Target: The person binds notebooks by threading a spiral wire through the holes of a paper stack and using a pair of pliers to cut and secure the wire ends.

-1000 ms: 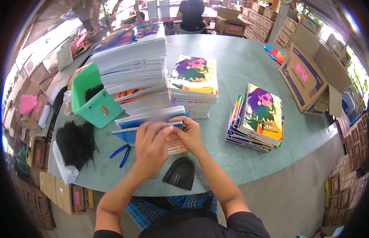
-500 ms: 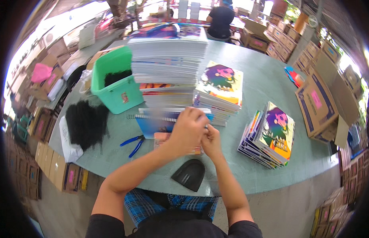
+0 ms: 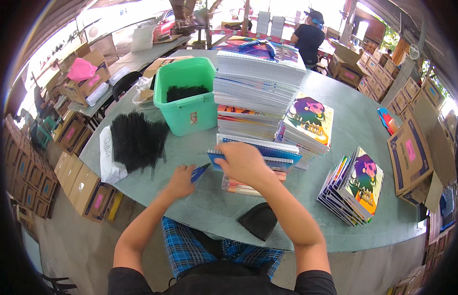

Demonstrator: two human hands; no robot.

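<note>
My left hand [image 3: 180, 181] is closed around the blue handles of pliers [image 3: 201, 172] on the table. My right hand [image 3: 244, 161] grips a blue spiral notebook [image 3: 274, 162] at its upper edge, near the end where the wire coil sticks out to the left. This notebook stands on edge against a tall pile of notebooks [image 3: 258, 76]. Below it lie pinkish booklets [image 3: 233, 184], partly hidden by my right forearm. A black flat piece with a rounded end [image 3: 259, 221] rests near the table's front edge.
Left of the pile stands a green bin [image 3: 189, 120] holding black coils. A heap of black coils [image 3: 139, 142] lies beside a white bag [image 3: 109, 162]. Notebook stacks [image 3: 310, 120] [image 3: 357, 184] and an open carton [image 3: 411, 152] are at right. Another person [image 3: 310, 39] is farther back.
My left hand has moved left and taken hold of the pliers. My hands, together before, are now apart, the right one on the blue notebook. The view has shifted left.
</note>
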